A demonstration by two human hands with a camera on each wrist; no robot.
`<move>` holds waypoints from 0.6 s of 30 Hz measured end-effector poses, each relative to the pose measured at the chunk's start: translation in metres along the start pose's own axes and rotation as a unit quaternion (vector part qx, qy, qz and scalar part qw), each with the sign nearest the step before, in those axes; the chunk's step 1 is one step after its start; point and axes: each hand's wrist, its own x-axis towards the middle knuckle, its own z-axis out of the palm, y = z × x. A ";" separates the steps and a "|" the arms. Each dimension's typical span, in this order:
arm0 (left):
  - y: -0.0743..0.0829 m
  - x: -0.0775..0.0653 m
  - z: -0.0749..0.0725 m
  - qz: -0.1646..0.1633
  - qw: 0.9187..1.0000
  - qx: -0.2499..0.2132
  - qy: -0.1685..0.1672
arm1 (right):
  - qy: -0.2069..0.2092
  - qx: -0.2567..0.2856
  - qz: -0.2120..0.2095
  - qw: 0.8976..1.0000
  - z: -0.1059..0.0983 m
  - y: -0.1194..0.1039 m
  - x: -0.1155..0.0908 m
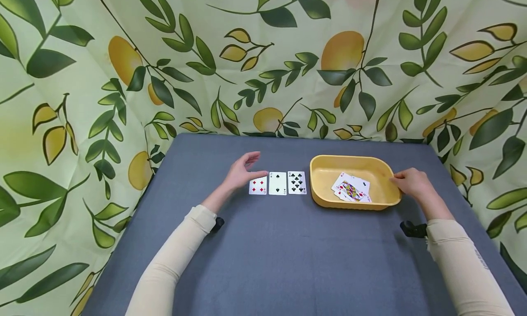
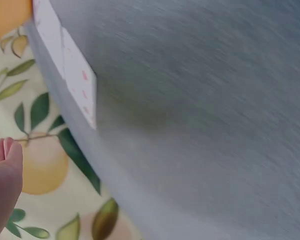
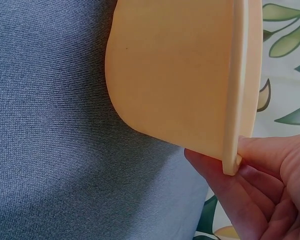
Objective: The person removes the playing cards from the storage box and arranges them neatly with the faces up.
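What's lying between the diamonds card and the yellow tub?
A spades card, then a clubs card nearer the tub; the head view shows both.

You show two hands: one left hand [image 1: 243,172] and one right hand [image 1: 413,185]. You wear two sleeves [image 1: 169,261], one on each arm, and two black wrist pieces [image 1: 413,229], one at each wrist. You have one table [image 1: 288,261] and one yellow tray [image 1: 321,179]. Left of the tray you count three single cards: one diamond card [image 1: 257,188] on the left, one spade card [image 1: 277,183] between, one club card [image 1: 297,183] on the right. Your tray holds at least two overlapping cards [image 1: 351,190], exact number hidden.
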 end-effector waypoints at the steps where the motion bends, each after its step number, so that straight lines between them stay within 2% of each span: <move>1: 0.004 0.000 0.003 0.002 1.000 -0.004 0.002 | 0.000 0.001 0.002 1.000 0.000 0.000 0.000; 7: 0.028 0.001 0.023 0.015 0.999 -0.038 0.015 | 0.006 0.001 0.004 1.000 0.001 0.001 0.000; 18: 0.056 0.012 0.056 0.028 0.999 -0.041 0.002 | 0.011 0.003 -0.001 1.000 0.001 0.000 -0.001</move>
